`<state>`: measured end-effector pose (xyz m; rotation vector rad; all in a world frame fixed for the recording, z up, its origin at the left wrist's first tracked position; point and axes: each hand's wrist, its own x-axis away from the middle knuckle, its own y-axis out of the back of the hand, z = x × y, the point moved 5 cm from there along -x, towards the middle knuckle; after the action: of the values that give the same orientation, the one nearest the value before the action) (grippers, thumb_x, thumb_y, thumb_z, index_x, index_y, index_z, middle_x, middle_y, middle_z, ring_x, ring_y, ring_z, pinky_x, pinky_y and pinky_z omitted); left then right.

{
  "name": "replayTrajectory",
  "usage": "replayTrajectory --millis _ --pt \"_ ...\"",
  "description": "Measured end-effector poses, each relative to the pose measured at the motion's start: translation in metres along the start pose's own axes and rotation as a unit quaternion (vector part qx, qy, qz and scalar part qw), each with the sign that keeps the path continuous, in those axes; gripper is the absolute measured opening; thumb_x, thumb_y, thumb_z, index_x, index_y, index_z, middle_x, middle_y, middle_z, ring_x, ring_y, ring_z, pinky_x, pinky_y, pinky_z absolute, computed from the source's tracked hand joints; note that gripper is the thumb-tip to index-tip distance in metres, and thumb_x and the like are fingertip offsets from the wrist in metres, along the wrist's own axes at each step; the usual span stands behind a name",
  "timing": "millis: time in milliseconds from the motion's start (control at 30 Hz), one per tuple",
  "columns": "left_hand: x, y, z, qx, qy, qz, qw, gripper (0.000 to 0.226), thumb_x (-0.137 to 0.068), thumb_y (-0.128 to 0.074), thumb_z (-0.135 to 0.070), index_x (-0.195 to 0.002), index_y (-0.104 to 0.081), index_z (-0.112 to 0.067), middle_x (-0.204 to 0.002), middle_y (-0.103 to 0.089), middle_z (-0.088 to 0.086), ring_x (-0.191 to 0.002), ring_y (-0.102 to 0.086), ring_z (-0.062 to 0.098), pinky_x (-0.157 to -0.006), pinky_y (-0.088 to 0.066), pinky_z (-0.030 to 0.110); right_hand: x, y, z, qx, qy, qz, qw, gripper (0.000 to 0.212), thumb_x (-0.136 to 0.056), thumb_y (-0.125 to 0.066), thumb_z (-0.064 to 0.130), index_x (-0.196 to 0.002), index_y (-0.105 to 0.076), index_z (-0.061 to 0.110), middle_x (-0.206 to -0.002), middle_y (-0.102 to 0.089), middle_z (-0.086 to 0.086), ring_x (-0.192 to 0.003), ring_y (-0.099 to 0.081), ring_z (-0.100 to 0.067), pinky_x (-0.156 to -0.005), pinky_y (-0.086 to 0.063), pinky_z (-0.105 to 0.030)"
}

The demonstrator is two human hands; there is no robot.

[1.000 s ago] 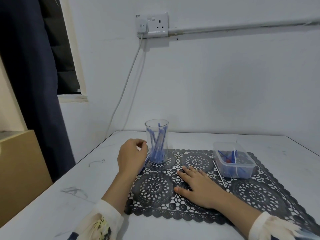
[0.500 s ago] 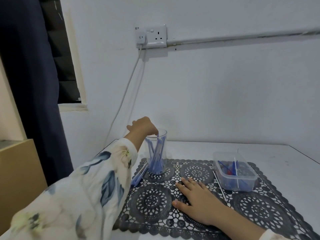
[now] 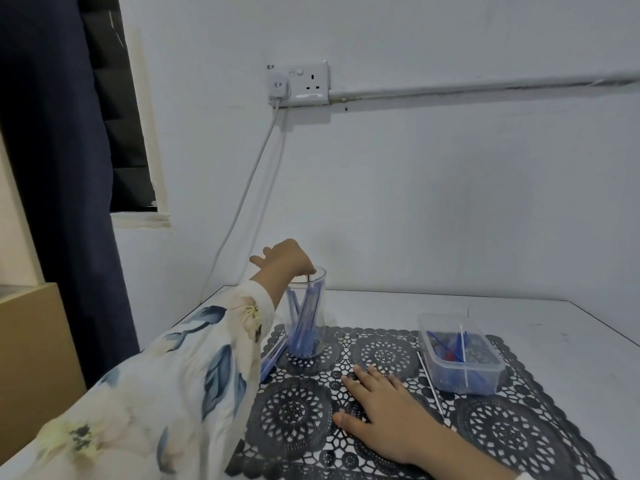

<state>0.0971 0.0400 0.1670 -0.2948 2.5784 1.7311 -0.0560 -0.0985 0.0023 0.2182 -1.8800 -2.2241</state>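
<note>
A clear plastic cup [image 3: 311,317] holding several blue sticks stands at the back left of a black lace mat [image 3: 294,410]. My left hand [image 3: 284,261] hovers over the cup's rim, its fingertips pinching a thin stick [image 3: 308,278] that points down into the cup. More blue sticks [image 3: 273,358] lie on the mat just left of the cup, partly hidden by my floral sleeve. My right hand [image 3: 377,414] lies flat on the mat, fingers spread, holding nothing.
A clear rectangular tub [image 3: 460,372] with blue, red and white sticks sits at the mat's right. One white stick [image 3: 429,384] lies between it and my right hand. The white table [image 3: 554,323] meets the wall behind; a cable [image 3: 242,202] hangs from the socket.
My left hand rose from the table beside the cup up to the cup's mouth. The right hand has stayed flat on the mat.
</note>
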Motion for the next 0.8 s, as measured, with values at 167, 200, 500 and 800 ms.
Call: replayTrajectory --millis 167,200,500,800 --pt "0.016 0.039 -0.008 0.196 -0.149 -0.16 0.956 0.027 -0.091 -0.052 -0.029 -0.068 -0.052 -0.016 -0.062 -0.053 -0.004 -0.077 -0.055 0.024 -0.08 -0.036 0.034 0.0 0.001 -0.001 -0.004 -0.002 0.001 1.0 0.116 -0.048 0.006 0.085 -0.149 -0.009 0.03 -0.157 0.0 0.003 -0.144 0.002 -0.018 -0.115 0.001 -0.042" --pt "0.024 0.048 -0.009 0.223 -0.187 -0.196 0.936 0.024 -0.093 -0.049 -0.028 -0.072 -0.052 -0.017 -0.065 -0.057 -0.005 -0.076 -0.056 0.022 -0.084 -0.04 0.037 0.0 0.001 -0.001 -0.004 -0.002 0.0 1.0 0.115 -0.048 0.006 0.085 -0.149 -0.009 0.031 -0.157 0.0 0.003 -0.144 0.002 -0.018 -0.115 0.001 -0.042" --pt "0.115 0.079 -0.002 0.306 -0.4 -0.354 0.788 0.025 -0.097 -0.045 -0.032 -0.11 -0.061 -0.018 -0.084 -0.064 -0.007 -0.07 -0.054 0.004 -0.067 -0.048 0.029 0.003 0.002 0.002 0.002 -0.006 -0.007 1.0 0.114 -0.049 0.007 0.083 -0.149 -0.009 0.03 -0.157 0.0 0.002 -0.144 0.002 -0.018 -0.114 0.0 -0.042" --pt "0.151 -0.003 0.044 0.292 -0.278 -0.199 0.893 0.039 -0.1 -0.036 -0.021 -0.138 -0.042 -0.024 -0.101 -0.044 -0.005 -0.082 -0.046 0.0 -0.07 -0.031 0.007 0.004 0.001 0.001 -0.012 -0.006 -0.025 1.0 0.108 -0.056 0.002 0.085 -0.148 -0.013 0.03 -0.157 -0.003 0.004 -0.143 -0.002 -0.016 -0.115 -0.002 -0.04"
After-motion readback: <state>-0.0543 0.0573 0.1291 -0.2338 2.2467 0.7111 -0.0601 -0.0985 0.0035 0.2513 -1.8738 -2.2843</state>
